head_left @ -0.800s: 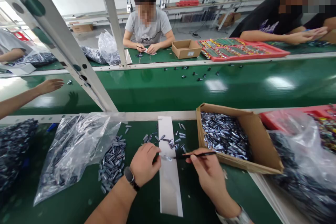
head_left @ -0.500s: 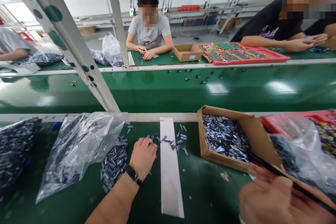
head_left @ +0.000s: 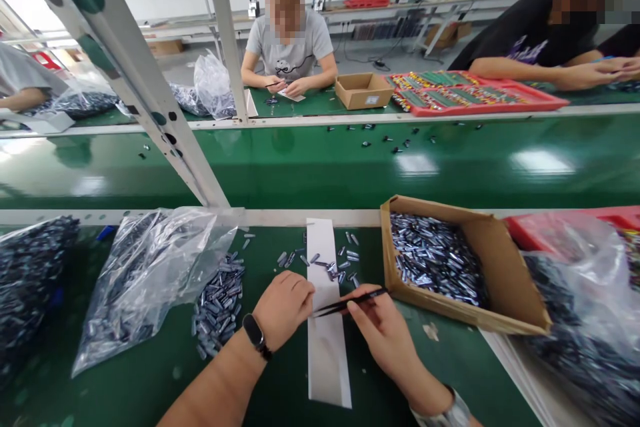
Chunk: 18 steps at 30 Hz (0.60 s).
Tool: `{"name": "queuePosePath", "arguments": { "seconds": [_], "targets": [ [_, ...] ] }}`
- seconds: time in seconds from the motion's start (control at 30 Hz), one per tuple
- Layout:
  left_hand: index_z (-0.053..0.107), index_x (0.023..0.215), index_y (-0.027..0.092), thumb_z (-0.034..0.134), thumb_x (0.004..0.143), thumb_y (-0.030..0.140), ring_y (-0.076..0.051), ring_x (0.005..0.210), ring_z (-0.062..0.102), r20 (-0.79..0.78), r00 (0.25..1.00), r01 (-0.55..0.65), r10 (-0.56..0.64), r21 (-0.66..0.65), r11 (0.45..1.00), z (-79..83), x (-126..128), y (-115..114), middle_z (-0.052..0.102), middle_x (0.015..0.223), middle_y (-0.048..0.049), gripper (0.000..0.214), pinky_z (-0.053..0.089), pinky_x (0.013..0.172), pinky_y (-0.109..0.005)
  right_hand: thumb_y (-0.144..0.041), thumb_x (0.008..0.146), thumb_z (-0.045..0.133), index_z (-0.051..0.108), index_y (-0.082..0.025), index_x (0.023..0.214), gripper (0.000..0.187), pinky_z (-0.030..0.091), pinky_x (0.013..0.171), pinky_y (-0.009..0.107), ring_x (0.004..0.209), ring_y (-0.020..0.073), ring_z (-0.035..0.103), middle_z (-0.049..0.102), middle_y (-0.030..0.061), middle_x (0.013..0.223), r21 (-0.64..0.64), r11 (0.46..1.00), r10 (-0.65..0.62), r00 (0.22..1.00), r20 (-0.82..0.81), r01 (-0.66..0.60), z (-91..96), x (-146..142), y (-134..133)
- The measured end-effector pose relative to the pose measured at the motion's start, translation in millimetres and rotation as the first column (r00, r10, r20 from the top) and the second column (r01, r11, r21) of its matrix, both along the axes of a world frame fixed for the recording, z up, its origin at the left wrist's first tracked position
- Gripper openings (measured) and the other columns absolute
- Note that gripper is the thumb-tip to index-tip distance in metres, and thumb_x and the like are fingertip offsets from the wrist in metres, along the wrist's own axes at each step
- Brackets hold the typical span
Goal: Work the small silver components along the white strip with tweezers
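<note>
My right hand (head_left: 385,330) grips black tweezers (head_left: 357,300), whose tips point left over a white paper strip (head_left: 327,367). Close to those tips, my left hand (head_left: 285,307) has its fingers pinched together at the strip's left edge; whatever is between them is hidden. Small dark shiny parts (head_left: 330,270) lie on the strip and to both sides of it, beyond my hands. A heap of the same kind of parts (head_left: 217,307) spreads beside my left wrist. To the right, a cardboard box (head_left: 515,273) holds many more small dark shiny parts.
Clear plastic bags of parts lie at the left (head_left: 145,280) and right (head_left: 590,320). A slanted metal post (head_left: 150,100) rises at the left. Beyond the ledge runs a green belt (head_left: 300,173) with scattered pieces. Across it, a person (head_left: 290,53) works beside a red tray (head_left: 480,97).
My right hand has swung left from the cardboard box to the paper strip, bringing the tweezers beside my left hand. My left hand has shifted slightly right and nearer to me.
</note>
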<state>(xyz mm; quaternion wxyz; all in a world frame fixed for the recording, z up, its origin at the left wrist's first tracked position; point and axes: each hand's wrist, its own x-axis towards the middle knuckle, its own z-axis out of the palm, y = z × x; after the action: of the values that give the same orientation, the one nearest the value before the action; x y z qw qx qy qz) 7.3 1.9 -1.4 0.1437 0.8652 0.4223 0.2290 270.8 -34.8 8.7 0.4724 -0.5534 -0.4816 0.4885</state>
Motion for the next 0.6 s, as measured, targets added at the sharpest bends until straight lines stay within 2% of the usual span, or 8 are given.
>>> {"name": "queuePosePath", "arguments": {
  "seconds": [0.13, 0.2, 0.3, 0.6],
  "targets": [
    [0.093, 0.118, 0.028, 0.080, 0.121, 0.014, -0.029, 0.099, 0.088, 0.175, 0.985, 0.020, -0.006, -0.080, 0.997, 0.5, -3, -1, 0.091, 0.108, -0.0057, 0.019, 0.076, 0.096, -0.041, -0.101, 0.098, 0.094, 0.084, -0.035, 0.107, 0.067, 0.087, 0.087, 0.060, 0.085, 0.0425, 0.097, 0.095, 0.0146, 0.099, -0.066, 0.998, 0.020, 1.000, -0.010, -0.020, -1.8, 5, 2],
    [0.096, 0.116, 0.027, 0.082, 0.122, 0.019, -0.029, 0.095, 0.089, 0.213, 0.977, 0.047, -0.020, -0.125, 0.991, -1.2, -5, -1, 0.093, 0.105, -0.0070, 0.018, 0.076, 0.093, -0.041, -0.102, 0.097, 0.093, 0.083, -0.036, 0.106, 0.067, 0.087, 0.089, 0.060, 0.086, 0.0429, 0.097, 0.095, 0.0145, 0.099, -0.084, 0.996, 0.028, 1.000, -0.013, -0.029, -3.4, 6, 3],
    [0.099, 0.118, 0.026, 0.083, 0.122, 0.022, -0.028, 0.093, 0.090, 0.197, 0.980, 0.061, -0.031, -0.145, 0.988, -5.5, -6, -1, 0.095, 0.104, -0.0073, 0.017, 0.077, 0.093, -0.040, -0.104, 0.095, 0.093, 0.081, -0.037, 0.104, 0.068, 0.086, 0.089, 0.060, 0.087, 0.0441, 0.098, 0.095, 0.0142, 0.097, -0.102, 0.994, 0.026, 1.000, -0.016, -0.027, -2.7, 4, 5],
    [0.100, 0.116, 0.026, 0.084, 0.114, 0.011, -0.026, 0.100, 0.090, 0.139, 0.990, 0.056, -0.034, -0.158, 0.986, -8.0, -13, 3, 0.095, 0.109, -0.0062, 0.022, 0.077, 0.100, -0.038, -0.109, 0.086, 0.094, 0.076, -0.037, 0.097, 0.075, 0.083, 0.078, 0.059, 0.077, 0.0433, 0.095, 0.091, 0.0119, 0.087, -0.092, 0.995, -0.044, 0.999, -0.006, 0.044, 7.7, -8, 8]
  ]
}}
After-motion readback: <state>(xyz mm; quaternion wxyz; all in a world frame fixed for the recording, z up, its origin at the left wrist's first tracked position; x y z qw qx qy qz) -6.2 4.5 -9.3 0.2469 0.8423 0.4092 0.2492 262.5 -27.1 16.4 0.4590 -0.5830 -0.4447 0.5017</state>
